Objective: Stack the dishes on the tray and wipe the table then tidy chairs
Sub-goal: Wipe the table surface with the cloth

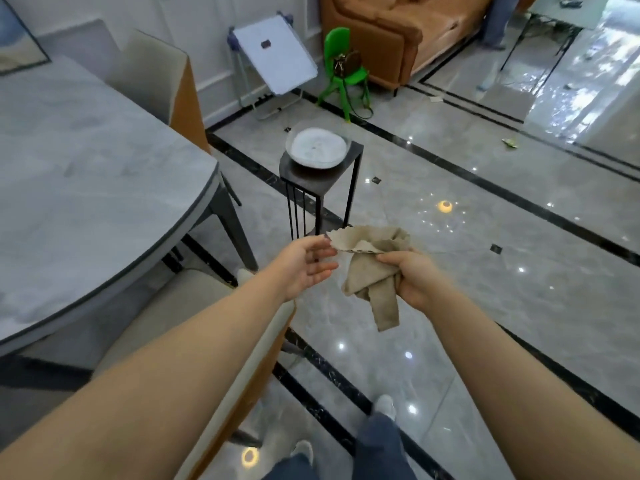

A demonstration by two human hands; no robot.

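My right hand [414, 277] grips a crumpled beige cloth [370, 268], which hangs down in front of me over the floor. Beside it my left hand [306, 263] is held open, its fingertips touching the cloth's frilled upper edge. The grey marble table [79, 174] is on my left, and its top shows no dishes. A white plate [317, 147] rests on a small black side stand [318, 181] just beyond my hands. One beige and orange chair [214, 344] stands under my left arm at the table's edge. Another chair [156, 74] stands at the table's far side.
A green plastic chair [341, 64] with a brown bag stands near an orange sofa [398, 26]. A folded white rack [273, 57] leans against the wall. Someone's legs [497, 22] are at the far right. Glossy tiled floor spreads to the right.
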